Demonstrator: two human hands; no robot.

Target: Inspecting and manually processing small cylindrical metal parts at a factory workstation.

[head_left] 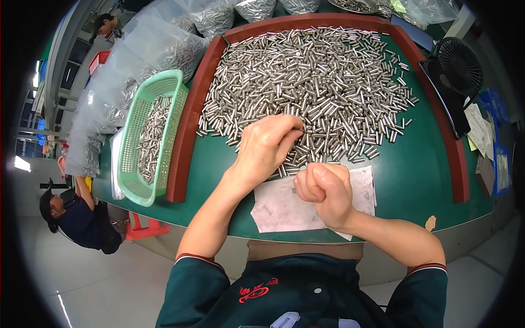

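Shirt (336, 276) foremost; right fingers (310, 188) clenched, contents hidden; left fingers (285, 127) pinched over pins (317, 76), any hold unclear; light, single picks are advised.

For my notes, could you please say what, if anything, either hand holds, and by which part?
It cannot be told: the left hand, pinching over metal pins, shows nothing clearly; the curled right hand hides its palm.

Silver-grey pins (306, 71), dark green tabletop (418, 169), reddish-brown border (190, 147), mint-green lattice-patterned basket (133, 136), grey-smudged pinkish-white sheet (284, 208)
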